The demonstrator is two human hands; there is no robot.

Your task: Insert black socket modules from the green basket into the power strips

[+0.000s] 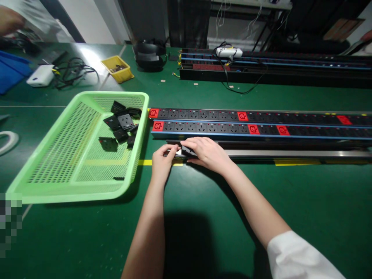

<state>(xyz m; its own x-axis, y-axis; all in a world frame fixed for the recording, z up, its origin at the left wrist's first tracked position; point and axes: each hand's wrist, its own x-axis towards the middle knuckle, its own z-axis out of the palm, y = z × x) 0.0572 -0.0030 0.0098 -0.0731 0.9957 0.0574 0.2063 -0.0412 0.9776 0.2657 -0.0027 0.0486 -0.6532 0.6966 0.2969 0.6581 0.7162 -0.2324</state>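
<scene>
My right hand [207,153] is closed around a black socket module [188,150] at the left end of a long metal rail [276,154]. Close beside it, my left hand [163,157] pinches at the rail's end; its fingertips partly hide what they grip. Just beyond the rail lie two long power strips, a nearer one [200,127] and a farther one [200,114], both with black sockets and some red ones. To the left, a green plastic basket [78,195] holds several loose black socket modules [116,121].
A yellow bin [117,69] of small parts stands behind the basket. Cables [78,71], a white box [41,75] and a blue bin [13,71] are at back left. More long strips [276,73] lie at the back. A tape roll [13,142] sits at the left edge.
</scene>
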